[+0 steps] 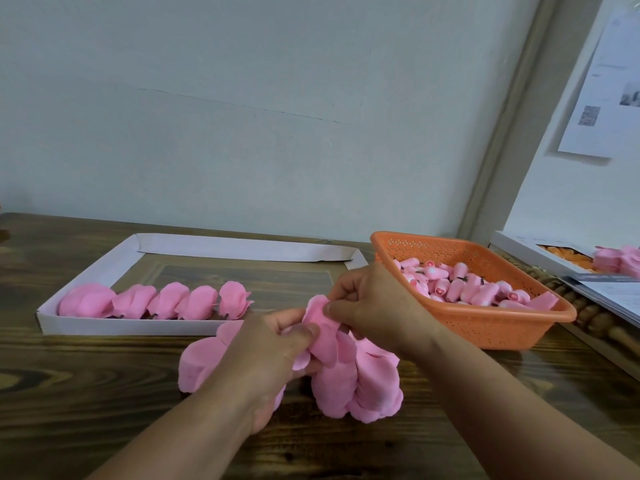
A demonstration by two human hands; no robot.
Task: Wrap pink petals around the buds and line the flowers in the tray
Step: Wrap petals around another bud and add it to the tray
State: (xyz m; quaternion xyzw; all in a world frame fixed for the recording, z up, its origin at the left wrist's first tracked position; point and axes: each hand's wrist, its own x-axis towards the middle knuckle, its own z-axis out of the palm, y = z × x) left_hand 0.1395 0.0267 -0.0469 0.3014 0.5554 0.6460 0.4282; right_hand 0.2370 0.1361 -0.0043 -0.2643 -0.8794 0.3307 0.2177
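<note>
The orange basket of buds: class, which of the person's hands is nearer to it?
Right. The right hand is just beside the orange basket's near-left rim; the left hand is farther left, over the loose petals.

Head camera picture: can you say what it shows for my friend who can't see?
Two hands, left and right, pinch a pink flower above loose petals on a wooden table. Five finished flowers line a white tray on the left; an orange basket of buds sits right.

The soft paper petals are plain pink. The perforated plastic basket is orange, with rows of small holes. The shallow cardboard tray is white. The wooden table is dark brown with wavy grain.
</note>
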